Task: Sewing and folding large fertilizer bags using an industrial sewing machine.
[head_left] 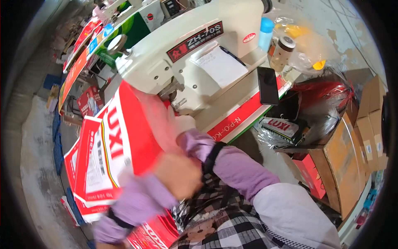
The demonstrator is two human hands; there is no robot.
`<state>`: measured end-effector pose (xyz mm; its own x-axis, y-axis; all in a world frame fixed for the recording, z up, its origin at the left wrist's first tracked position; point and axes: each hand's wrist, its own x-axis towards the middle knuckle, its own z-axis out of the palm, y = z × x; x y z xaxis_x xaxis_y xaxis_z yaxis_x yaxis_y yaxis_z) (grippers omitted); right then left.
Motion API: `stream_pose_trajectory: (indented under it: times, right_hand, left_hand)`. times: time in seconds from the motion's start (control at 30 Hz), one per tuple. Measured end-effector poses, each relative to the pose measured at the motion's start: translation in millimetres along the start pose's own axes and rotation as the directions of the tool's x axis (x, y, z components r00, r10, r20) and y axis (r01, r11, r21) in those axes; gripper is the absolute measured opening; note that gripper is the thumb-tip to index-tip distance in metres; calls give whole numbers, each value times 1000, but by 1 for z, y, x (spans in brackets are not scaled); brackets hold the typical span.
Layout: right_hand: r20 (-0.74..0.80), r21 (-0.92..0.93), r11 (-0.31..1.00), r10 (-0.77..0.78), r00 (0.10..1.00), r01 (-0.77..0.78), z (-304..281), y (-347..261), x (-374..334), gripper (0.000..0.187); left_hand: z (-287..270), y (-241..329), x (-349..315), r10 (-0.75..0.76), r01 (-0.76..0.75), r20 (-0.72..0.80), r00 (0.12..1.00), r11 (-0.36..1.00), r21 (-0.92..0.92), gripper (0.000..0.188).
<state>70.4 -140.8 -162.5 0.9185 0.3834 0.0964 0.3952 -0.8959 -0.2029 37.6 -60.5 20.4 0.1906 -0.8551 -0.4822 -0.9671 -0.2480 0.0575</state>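
Observation:
A large red and white printed sack [141, 135] lies under the head of a cream-coloured industrial sewing machine [143, 68]. Its upper edge reaches close to the metal presser foot and needle area [171, 89]. My right hand [184, 123] is beside that area at the sack's right edge; motion blur and the wrist hide its fingers. Nearer to me, my left hand [177, 175] is in front of the sack, curled-looking but smeared by motion. Whether it grips the sack's edge I cannot make out. Purple sleeves with black bands cover both forearms.
More red and white sacks [93, 174] lie at the left. A black phone [268, 86], a notepad with a pen [219, 65], a blue bottle [265, 35] and a lidded jar [282, 53] rest on the machine. Cardboard boxes [338, 166] and plastic-wrapped bundles stand to the right.

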Motion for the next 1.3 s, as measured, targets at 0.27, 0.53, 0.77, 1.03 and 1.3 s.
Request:
stream_pose_trajectory:
  times: [0.27, 0.53, 0.77, 1.03, 1.3]
  right_hand:
    - [179, 689, 603, 398, 900, -404, -16, -21, -38, 57]
    - [372, 391, 706, 465, 803, -590, -58, -51, -101, 69]
    - [196, 406, 765, 461, 865, -500, -43, -10, -59, 75]
    - [301, 327, 743, 503, 810, -584, 20, 16, 88, 76]
    - [60, 591, 709, 437, 898, -385, -2, -2, -27, 40]
  left_hand:
    - [82, 55, -44, -90, 110, 108, 990, 976, -188, 10]
    - [16, -56, 4, 337, -352, -108, 935, 914, -201, 27]
    - [-56, -143, -44, -29, 1, 98, 995, 962, 272, 14]
    - [53, 57, -1, 84, -80, -18, 996, 986, 146, 36]
    - [5, -321, -143, -538, 282, -718, 442, 843, -458, 32]
